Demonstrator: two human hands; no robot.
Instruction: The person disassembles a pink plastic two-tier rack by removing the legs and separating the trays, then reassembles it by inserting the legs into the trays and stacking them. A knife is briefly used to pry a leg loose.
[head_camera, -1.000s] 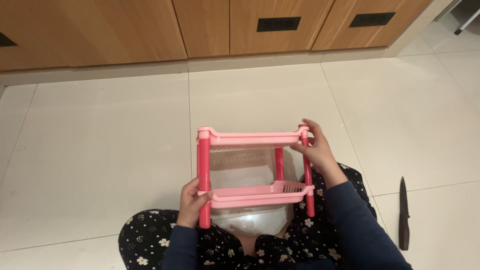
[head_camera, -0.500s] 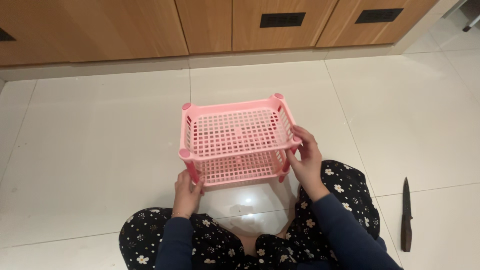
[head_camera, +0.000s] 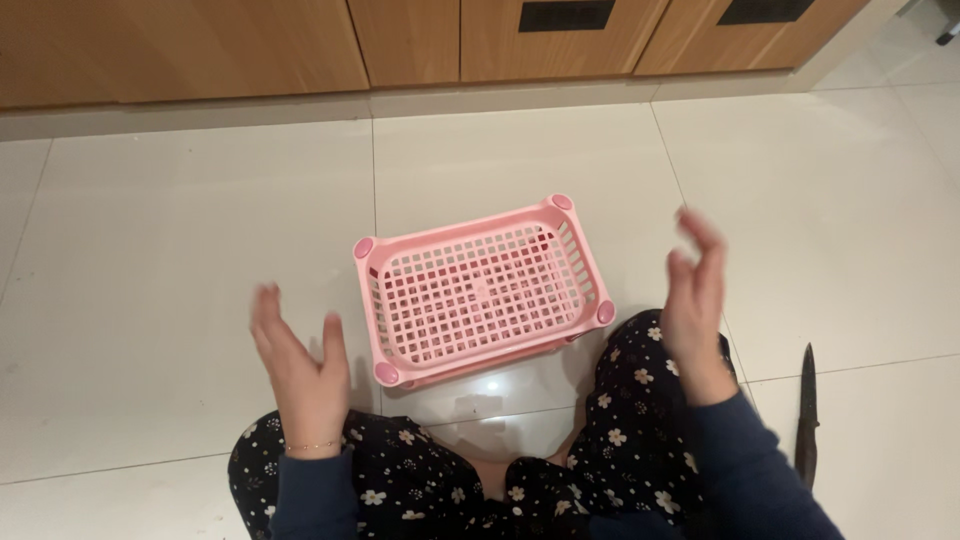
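a pink plastic two-tier rack (head_camera: 482, 291) stands on the white tiled floor (head_camera: 180, 250), just ahead of the person's crossed legs in dark floral trousers (head_camera: 420, 480) and between the two hands. its top shelf is an open grid with a raised rim and a round post cap at each corner; the lower tier mostly hides beneath it. the left hand (head_camera: 298, 368) hovers near the rack's left side, fingers spread wide, holding nothing and clear of the plastic. the right hand (head_camera: 694, 302) is raised on the other side, slightly blurred, fingers open and loose — it too is empty and apart from the rack. the rack looks light and fairly stiff, though thin moulded plastic like this likely flexes and may pull apart at the posts; the corner posts or the short rims seem the surest places to grip. a dark-handled knife (head_camera: 807, 415) lies on the tiles at the right, well apart, and wooden cabinets (head_camera: 400, 40) run along the far edge.
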